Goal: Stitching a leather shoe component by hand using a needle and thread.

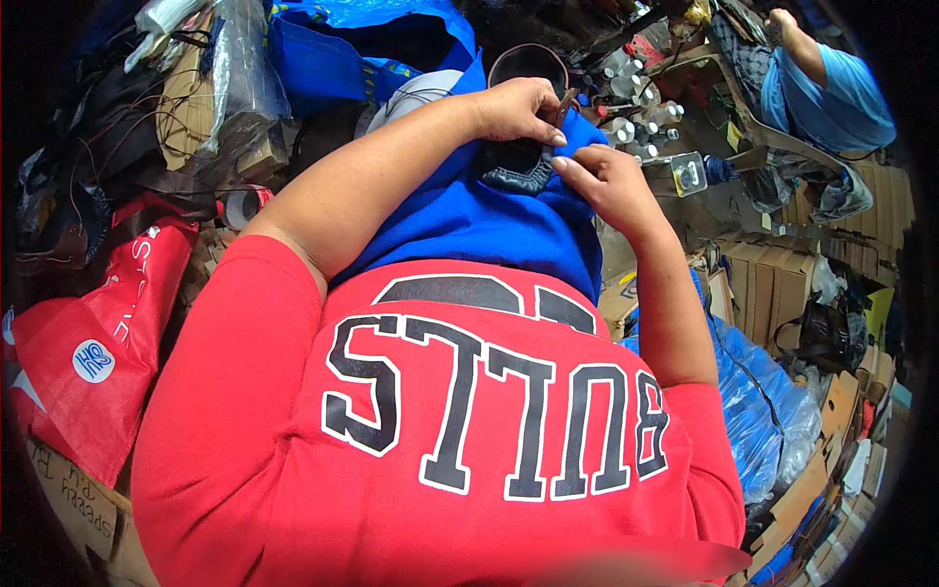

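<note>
A dark leather shoe piece [516, 172] with stitched edges rests on the blue cloth [489, 227] over my lap. My left hand [516, 108] curls over the top of this piece and pinches a thin brown strip [566, 101] at its edge. My right hand [599, 178] comes in from the right, its fingertips pinching the same edge just below the left thumb. The two hands almost touch. Part of the leather is hidden under my left hand.
A red bag [93, 342] lies at my left, a blue bag [333, 54] beyond it, with dark straps and tape nearby. White bottles [636, 108] stand past my hands. Another person in a blue shirt [831, 98] sits at the far right. Cardboard boxes [773, 293] and blue plastic [763, 401] crowd my right.
</note>
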Demonstrator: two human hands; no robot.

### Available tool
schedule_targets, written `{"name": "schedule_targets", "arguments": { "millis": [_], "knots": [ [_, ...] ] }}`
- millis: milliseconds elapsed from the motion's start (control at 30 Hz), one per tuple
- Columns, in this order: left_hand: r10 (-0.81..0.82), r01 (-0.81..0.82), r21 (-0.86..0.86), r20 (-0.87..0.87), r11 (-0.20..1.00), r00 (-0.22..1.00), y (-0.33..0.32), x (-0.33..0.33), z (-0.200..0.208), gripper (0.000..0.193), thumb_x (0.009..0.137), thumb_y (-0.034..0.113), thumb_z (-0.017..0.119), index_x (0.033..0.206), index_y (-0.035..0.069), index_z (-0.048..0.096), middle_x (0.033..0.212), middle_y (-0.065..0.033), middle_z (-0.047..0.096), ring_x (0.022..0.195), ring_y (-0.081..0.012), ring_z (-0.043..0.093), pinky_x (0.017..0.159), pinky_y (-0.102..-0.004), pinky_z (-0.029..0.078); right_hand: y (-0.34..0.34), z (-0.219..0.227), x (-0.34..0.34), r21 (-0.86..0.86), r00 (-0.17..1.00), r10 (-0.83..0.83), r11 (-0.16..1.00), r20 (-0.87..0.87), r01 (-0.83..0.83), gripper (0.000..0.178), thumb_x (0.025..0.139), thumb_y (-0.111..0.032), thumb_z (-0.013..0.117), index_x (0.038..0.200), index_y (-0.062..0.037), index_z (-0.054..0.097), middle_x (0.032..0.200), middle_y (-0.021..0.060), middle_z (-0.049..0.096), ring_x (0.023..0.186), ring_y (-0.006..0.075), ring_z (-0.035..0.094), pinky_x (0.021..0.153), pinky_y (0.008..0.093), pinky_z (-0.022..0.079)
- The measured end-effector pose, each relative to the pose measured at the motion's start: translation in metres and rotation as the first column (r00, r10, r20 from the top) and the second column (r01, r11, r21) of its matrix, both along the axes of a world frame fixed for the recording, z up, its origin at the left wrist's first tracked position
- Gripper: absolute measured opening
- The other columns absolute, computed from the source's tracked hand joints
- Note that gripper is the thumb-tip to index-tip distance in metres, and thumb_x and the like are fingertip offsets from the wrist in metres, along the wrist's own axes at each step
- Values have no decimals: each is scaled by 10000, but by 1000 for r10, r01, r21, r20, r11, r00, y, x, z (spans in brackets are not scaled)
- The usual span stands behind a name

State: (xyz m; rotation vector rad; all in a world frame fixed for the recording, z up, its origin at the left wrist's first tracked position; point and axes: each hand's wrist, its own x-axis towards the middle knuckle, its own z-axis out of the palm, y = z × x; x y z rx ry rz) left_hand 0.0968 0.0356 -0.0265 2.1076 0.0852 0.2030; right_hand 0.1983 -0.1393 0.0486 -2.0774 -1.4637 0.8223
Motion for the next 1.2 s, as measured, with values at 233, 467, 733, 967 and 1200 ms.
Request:
{"name": "schedule_targets", "arguments": {
  "millis": [233, 467, 733, 967, 1200],
  "knots": [
    [18, -22, 58, 83, 998, 996, 0, 5, -8, 355, 701, 343, 758, 787, 16, 648, 831, -128, 549, 806, -270, 557, 710, -353, 442, 9, -7, 2, -102, 979, 179, 980, 100, -169, 276, 841, -170, 592, 678, 31, 496, 599, 75, 452, 565, 151, 446, 538, 327, 373],
    [27, -30, 76, 31, 997, 999, 0, 6, -8, 389, 705, 382, 749, 790, 14, 655, 870, -142, 560, 832, -289, 576, 715, -369, 453, -37, 11, 3, 162, 992, 125, 979, -9, -122, 258, 810, -129, 578, 614, 1, 473, 593, 110, 469, 550, 185, 460, 515, 334, 358],
    [-179, 195, 55, -211, 979, 961, 17, 4, 17, 319, 784, 281, 696, 934, 4, 643, 999, -126, 550, 980, -260, 541, 864, -342, 420, -33, 1, 5, 210, 1000, 13, 978, -11, -10, 193, 834, -74, 634, 1017, -95, 690, 735, 29, 529, 658, 126, 521, 619, 254, 427],
    [-141, 157, 41, -271, 987, 952, 15, 3, 21, 297, 749, 228, 721, 987, 57, 673, 999, -98, 582, 987, -239, 556, 896, -325, 423, -16, -8, 8, 121, 986, 43, 991, 160, -63, 207, 800, -98, 634, 1000, -96, 689, 758, 110, 556, 679, 243, 572, 635, 324, 458],
    [-162, 161, -29, -309, 987, 937, 14, 12, 21, 265, 724, 205, 726, 934, 48, 686, 966, -90, 602, 947, -226, 570, 846, -325, 446, -9, 7, 7, -22, 972, 60, 998, 227, -56, 200, 775, -129, 625, 956, -93, 700, 759, 125, 563, 712, 288, 584, 667, 363, 467]
  ]
}}
